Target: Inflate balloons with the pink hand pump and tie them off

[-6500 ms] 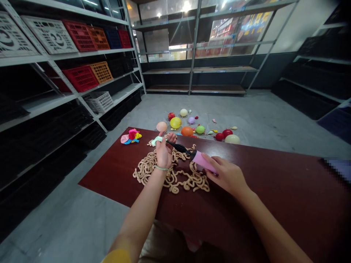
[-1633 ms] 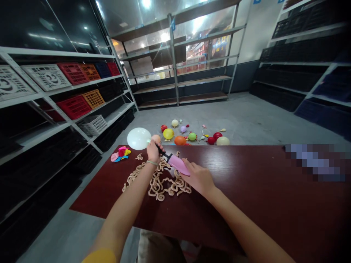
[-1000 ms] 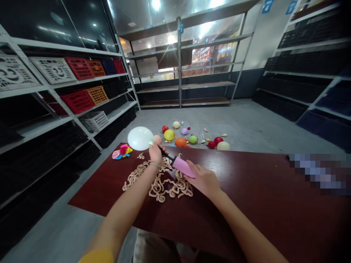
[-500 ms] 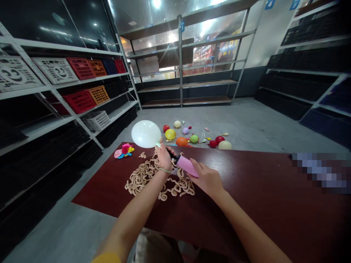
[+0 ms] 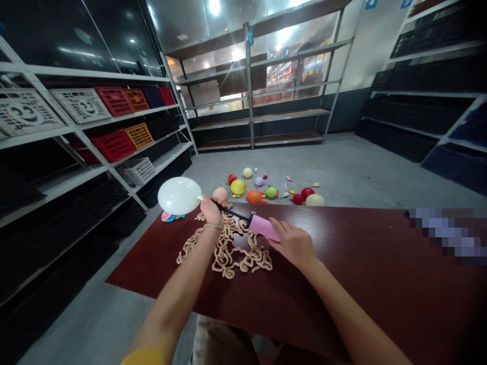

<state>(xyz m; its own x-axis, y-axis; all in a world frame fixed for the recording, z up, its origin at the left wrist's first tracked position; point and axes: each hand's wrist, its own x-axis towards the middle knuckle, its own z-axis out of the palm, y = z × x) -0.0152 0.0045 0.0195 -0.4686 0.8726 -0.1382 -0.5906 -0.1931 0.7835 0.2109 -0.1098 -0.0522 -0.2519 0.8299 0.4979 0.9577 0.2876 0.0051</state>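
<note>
A white inflated balloon (image 5: 179, 195) sits on the nozzle end of a pink and black hand pump (image 5: 264, 226). My left hand (image 5: 212, 211) is closed around the balloon's neck and the pump's black end. My right hand (image 5: 294, 242) grips the pink barrel. Between the two hands a thin black rod shows. Below them a heap of beige curly strands (image 5: 232, 253) lies on the dark red table (image 5: 342, 284). Several uninflated balloons (image 5: 169, 217), pink and blue among them, lie at the table's far left corner, partly hidden by the white balloon.
Several inflated balloons, such as a yellow one (image 5: 238, 187) and an orange one (image 5: 254, 196), lie on the floor beyond the table. Shelves with crates (image 5: 114, 144) stand to the left, and metal racks (image 5: 251, 101) at the back. A pixelated patch (image 5: 449, 233) covers the table's right side.
My left hand has moved left with the white balloon, away from my right hand. More of the black rod shows between them. The pink barrel has shifted slightly right.
</note>
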